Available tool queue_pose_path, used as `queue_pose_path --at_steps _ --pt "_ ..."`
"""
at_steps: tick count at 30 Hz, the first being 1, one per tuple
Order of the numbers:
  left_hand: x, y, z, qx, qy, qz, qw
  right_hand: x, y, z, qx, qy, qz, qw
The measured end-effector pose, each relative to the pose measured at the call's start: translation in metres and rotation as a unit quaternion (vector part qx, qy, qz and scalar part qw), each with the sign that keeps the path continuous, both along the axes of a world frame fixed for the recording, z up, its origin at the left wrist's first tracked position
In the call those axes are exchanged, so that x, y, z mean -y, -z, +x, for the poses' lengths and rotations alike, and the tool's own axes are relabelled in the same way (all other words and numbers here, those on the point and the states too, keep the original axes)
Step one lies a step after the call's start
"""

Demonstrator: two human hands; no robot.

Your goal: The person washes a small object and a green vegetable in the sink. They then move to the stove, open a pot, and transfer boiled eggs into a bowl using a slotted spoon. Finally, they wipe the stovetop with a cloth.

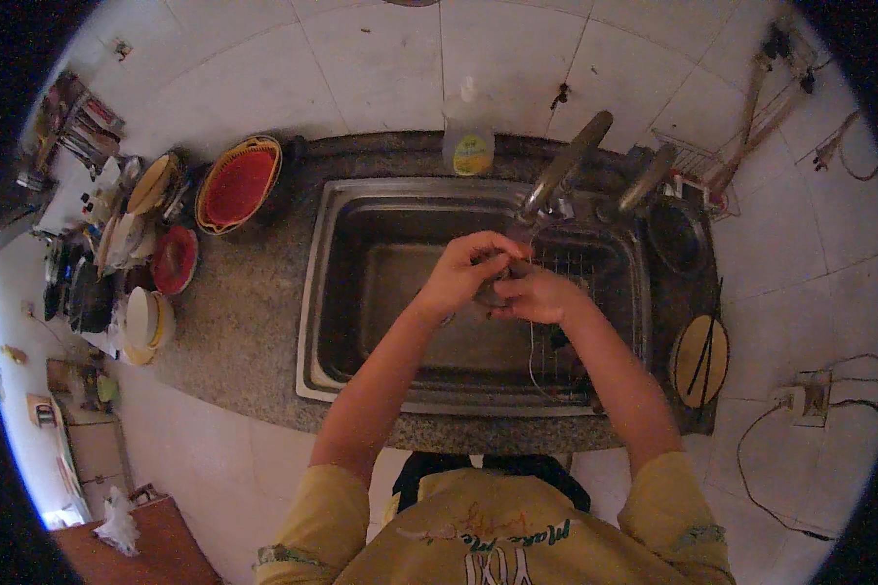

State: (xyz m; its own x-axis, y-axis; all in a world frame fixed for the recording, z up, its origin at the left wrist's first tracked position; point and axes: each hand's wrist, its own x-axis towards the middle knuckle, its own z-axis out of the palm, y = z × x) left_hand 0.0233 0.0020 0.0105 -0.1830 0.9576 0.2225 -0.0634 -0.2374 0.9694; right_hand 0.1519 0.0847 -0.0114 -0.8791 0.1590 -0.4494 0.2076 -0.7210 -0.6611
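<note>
Both hands meet over the middle of the sink, just under the tap. Left hand [468, 268] curled, fingers closed over the top of a small dark object [495, 290]; right hand [539, 294] cupped beneath and beside it, gripping the same object from the right. What the object is cannot be told: it is mostly hidden between the palms. Forearms bare, yellow sleeves [314, 507] pushed up at the lower edge. Steel sink [314, 292] below the hands, single deep basin, with a wire rack [595, 283] lying in its right half. Tap [566, 166] with a long metal lever rises behind the hands, tilted to the upper right. Bottle of dish liquid [468, 132], clear with yellow contents, stands on the back ledge to the left of the tap. Granite counter [254, 331] surrounds the sink. Left of the sink: a red and yellow basket [238, 183], a red bowl [176, 259], stacked cups and dishes. Right of the sink: a dark pan [675, 232], and nearer the front a round wooden board [700, 359] with chopsticks across it.
</note>
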Motion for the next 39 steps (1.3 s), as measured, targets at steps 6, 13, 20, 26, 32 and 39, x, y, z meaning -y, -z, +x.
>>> queue_pose_path --at_steps 6,13,20,26,32,39 --pt "-0.005 0.005 -0.003 0.052 0.011 -0.034 0.998 0.013 -0.013 -0.015 0.201 -0.05 0.142 0.968" --pt "-0.019 0.025 -0.002 0.192 -0.105 -0.096 0.971 0.026 0.011 -0.037 0.205 -0.073 0.444 0.869" --pt "-0.022 0.05 -0.007 0.332 -0.279 -0.145 0.889 0.04 0.016 -0.045 0.249 -0.028 0.668 0.701" --pt "-0.014 0.093 -0.012 0.519 -0.372 -0.198 0.744 0.057 0.007 -0.043 0.208 -0.002 0.758 0.618" --pt "0.013 0.104 -0.002 -0.067 -0.276 -0.123 0.951 0.041 0.055 -0.043 0.164 0.096 0.576 0.795" --pt "0.033 0.024 -0.01 -0.173 -0.377 -0.165 0.895 0.051 -0.014 -0.074 0.178 -0.079 0.769 0.609"
